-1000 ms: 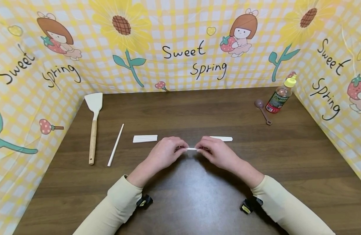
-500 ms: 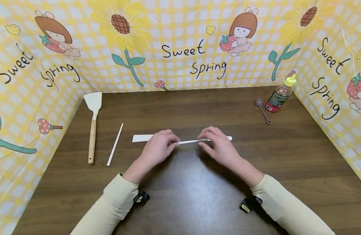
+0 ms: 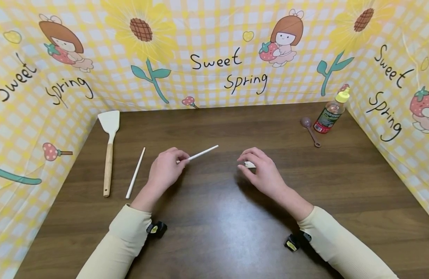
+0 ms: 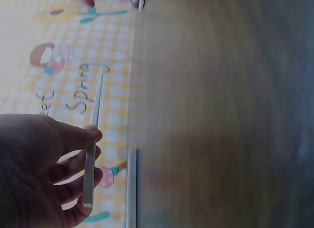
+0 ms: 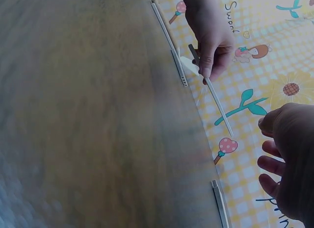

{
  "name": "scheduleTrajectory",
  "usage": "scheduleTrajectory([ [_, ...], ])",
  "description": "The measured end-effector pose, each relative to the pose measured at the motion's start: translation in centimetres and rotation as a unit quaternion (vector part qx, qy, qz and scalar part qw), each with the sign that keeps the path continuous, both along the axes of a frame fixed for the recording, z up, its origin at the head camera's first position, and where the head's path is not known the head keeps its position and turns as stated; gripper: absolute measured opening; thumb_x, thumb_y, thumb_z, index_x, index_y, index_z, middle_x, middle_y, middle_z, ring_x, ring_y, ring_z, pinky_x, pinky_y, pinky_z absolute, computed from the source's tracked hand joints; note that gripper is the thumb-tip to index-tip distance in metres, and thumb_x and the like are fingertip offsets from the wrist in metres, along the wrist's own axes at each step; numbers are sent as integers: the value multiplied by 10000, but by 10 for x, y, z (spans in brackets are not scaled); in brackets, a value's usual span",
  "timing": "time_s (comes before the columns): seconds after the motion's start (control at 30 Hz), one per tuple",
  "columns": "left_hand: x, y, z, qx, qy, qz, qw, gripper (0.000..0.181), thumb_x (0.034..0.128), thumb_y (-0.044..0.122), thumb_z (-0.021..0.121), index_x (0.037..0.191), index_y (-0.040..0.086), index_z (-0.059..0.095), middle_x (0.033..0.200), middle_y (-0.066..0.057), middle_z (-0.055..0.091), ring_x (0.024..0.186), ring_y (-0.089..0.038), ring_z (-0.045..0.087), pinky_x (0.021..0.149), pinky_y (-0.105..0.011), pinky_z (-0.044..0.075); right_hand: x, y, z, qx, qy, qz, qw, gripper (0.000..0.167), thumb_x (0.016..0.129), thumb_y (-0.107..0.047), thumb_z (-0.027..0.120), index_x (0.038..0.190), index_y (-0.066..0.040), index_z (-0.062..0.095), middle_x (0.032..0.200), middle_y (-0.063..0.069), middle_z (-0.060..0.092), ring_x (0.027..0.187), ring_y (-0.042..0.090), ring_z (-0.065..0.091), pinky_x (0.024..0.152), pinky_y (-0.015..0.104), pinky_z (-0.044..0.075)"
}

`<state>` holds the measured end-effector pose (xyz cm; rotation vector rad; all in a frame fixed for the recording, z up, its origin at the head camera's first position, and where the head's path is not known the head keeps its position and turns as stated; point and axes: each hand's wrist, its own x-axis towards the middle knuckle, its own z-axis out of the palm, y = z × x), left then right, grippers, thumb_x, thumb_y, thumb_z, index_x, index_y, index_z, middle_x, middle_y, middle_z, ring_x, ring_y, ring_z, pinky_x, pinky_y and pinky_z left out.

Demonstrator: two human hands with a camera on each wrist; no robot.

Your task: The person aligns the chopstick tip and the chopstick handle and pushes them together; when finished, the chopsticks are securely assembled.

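My left hand (image 3: pixel 165 166) pinches one white chopstick (image 3: pixel 204 152) between thumb and fingers; its thin end points up and to the right. In the left wrist view the thick end of this chopstick (image 4: pixel 89 179) lies across the fingers of the left hand (image 4: pixel 54 159). To the right, my right hand (image 3: pixel 261 168) holds nothing, with thumb and fingers apart. Behind it a group of white sticks (image 3: pixel 249 164) lies on the table, mostly hidden. The right wrist view shows the right hand (image 5: pixel 289 154) with parted fingers, near the ends of those sticks (image 5: pixel 219 201).
On the left lie a single white chopstick (image 3: pixel 135 173) and a white spatula (image 3: pixel 109 155) with a wooden handle. At the back right a bottle (image 3: pixel 329 114) with a yellow cap stands beside a brown spoon (image 3: pixel 310 131). A patterned cloth (image 3: pixel 214 93) surrounds the back and sides.
The right hand has let go of the chopstick and moved slightly right and up. My left hand has carried the chopstick left, now over the left group of sticks, tilting its free end upward.
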<state>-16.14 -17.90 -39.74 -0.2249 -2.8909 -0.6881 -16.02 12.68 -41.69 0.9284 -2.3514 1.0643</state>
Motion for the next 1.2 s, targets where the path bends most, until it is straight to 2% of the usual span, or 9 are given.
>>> scheduleTrajectory([
  [0.17, -5, -16, 1, 82, -83, 431, 9990, 115, 942, 209, 716, 994, 134, 784, 933, -25, 687, 836, -259, 651, 689, -451, 504, 0, 0, 0, 17, -47, 3, 10000, 144, 866, -34, 792, 982, -72, 716, 1050, 18, 635, 1020, 201, 620, 898, 369, 499],
  [0.3, -10, -29, 1, 168, -142, 722, 9971, 139, 943, 185, 692, 1011, 102, 780, 940, -69, 712, 873, -288, 654, 732, -469, 495, 1, 0, 1, -7, -44, 37, 10000, 133, 865, -30, 790, 971, -66, 717, 1043, 16, 635, 1012, 196, 622, 896, 364, 499],
  [0.67, -16, -57, 0, 113, -681, 1212, 9902, 167, 971, 190, 661, 1048, 85, 766, 1015, -139, 732, 886, -335, 645, 686, -472, 483, 1, 1, 1, 12, -101, 73, 9999, 105, 881, -36, 770, 953, -92, 718, 1041, -9, 628, 1000, 165, 618, 884, 343, 495],
  [1.0, -21, -67, -6, 44, -1049, 1388, 9847, 169, 981, 175, 644, 1065, 85, 759, 1047, -163, 721, 920, -351, 640, 695, -470, 483, 0, 1, 0, 119, -118, 93, 9998, 97, 888, -43, 766, 953, -97, 717, 1047, -3, 629, 988, 174, 622, 856, 368, 509],
  [1.1, -22, -67, -6, 62, -1103, 1395, 9840, 173, 984, 173, 640, 1072, 83, 757, 1051, -165, 719, 917, -348, 634, 702, -466, 482, 0, 2, 0, 102, -128, 95, 9998, 99, 888, -32, 760, 951, -95, 717, 1046, -3, 630, 989, 178, 624, 861, 365, 505],
  [1.2, -21, -66, -5, 99, -1023, 1358, 9854, 166, 981, 165, 641, 1063, 78, 756, 1046, -161, 716, 924, -349, 627, 732, -479, 483, 0, 2, 0, 81, -138, 95, 9998, 94, 890, -30, 757, 954, -88, 718, 1048, -4, 628, 995, 176, 623, 871, 359, 503],
])
